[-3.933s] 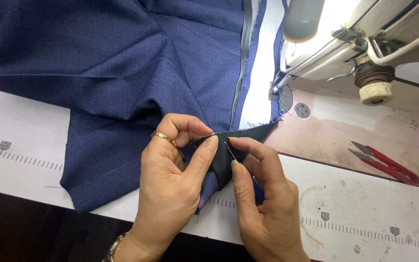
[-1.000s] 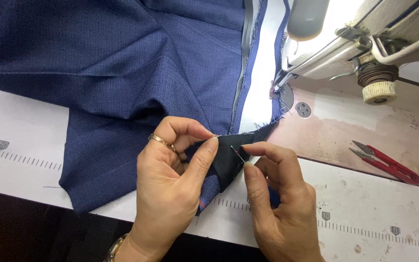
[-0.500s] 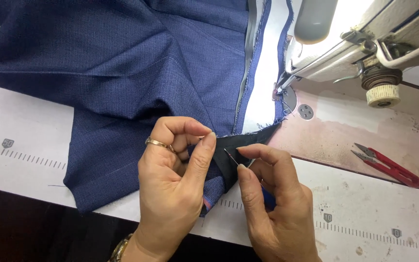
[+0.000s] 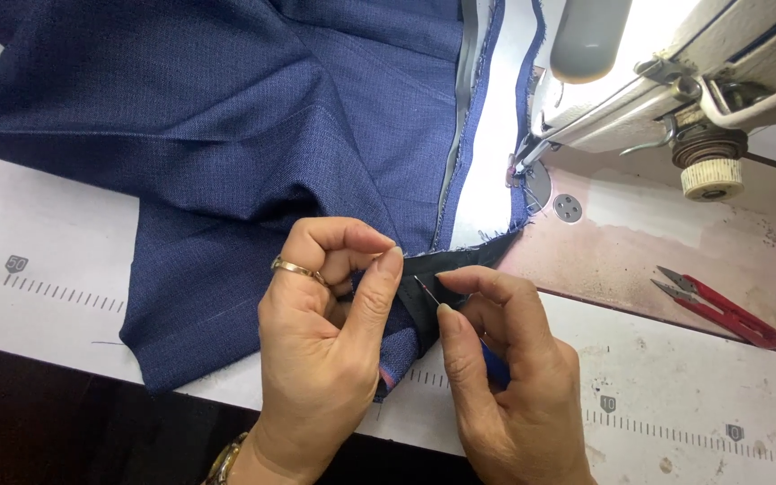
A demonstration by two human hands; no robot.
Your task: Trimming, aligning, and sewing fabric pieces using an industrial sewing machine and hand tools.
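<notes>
Left hand (image 4: 321, 359) pinches a folded corner of the navy fabric (image 4: 226, 135) between thumb and fingers, near the bench's (image 4: 675, 386) front edge; gold ring (image 4: 294, 267) on one finger; right hand (image 4: 509, 377) just beside it, closed on a thin blue-handled pointed tool (image 4: 426, 289), tip touching the dark fold; rest of the fabric spreads toward the back-left corner, one edge running under the sewing machine (image 4: 675, 63) at back right; red thread snips (image 4: 720, 310) lie near the right edge, well apart from both hands.

Bright, sharp picture; glare on the sewing machine (image 4: 675, 54).
</notes>
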